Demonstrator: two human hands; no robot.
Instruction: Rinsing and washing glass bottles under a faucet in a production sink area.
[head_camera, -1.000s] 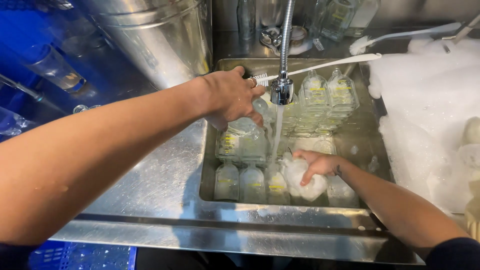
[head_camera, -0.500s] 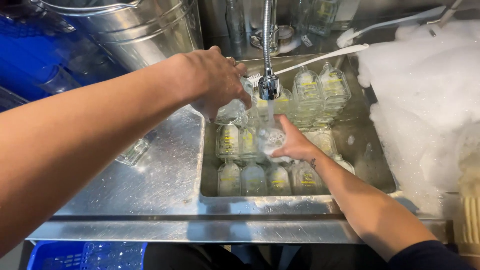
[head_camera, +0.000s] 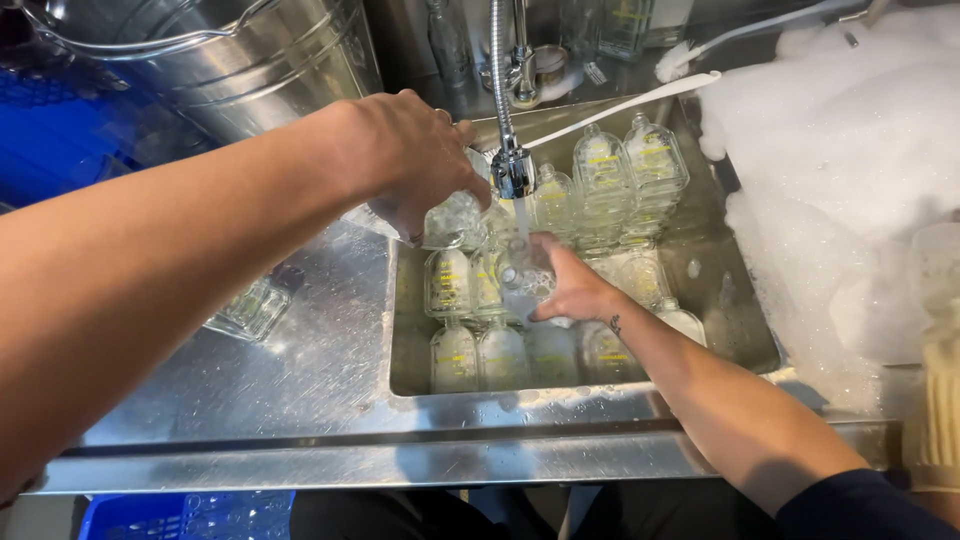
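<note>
Nearest the camera runs the steel front edge of the tabletop (head_camera: 300, 440), wet and shiny, with a blue crate (head_camera: 180, 512) just showing below it. One clear bottle (head_camera: 250, 310) lies on its side on the wet steel, left of the sink (head_camera: 410, 370).

The sink holds rows of clear glass bottles with yellow markings; those in the front row (head_camera: 455, 355) stand close together, touching.

Above them the right hand (head_camera: 570, 285) reaches in from the lower right, its fingers grasping a bottle (head_camera: 520, 275) held mouth-up under the running water. The stream falls from the tap (head_camera: 512, 170) straight onto it.

The left hand (head_camera: 410, 160) comes across from the left, higher up, fingers clenched around another clear bottle (head_camera: 450, 218), held just left of the tap nozzle.

Farther back more bottles (head_camera: 630, 170) stand in the sink. To the right, thick white foam (head_camera: 840, 150) fills the next basin. A white brush (head_camera: 690, 60) rests at the rear edge, and a large steel bucket (head_camera: 230, 60) stands at the far left.
</note>
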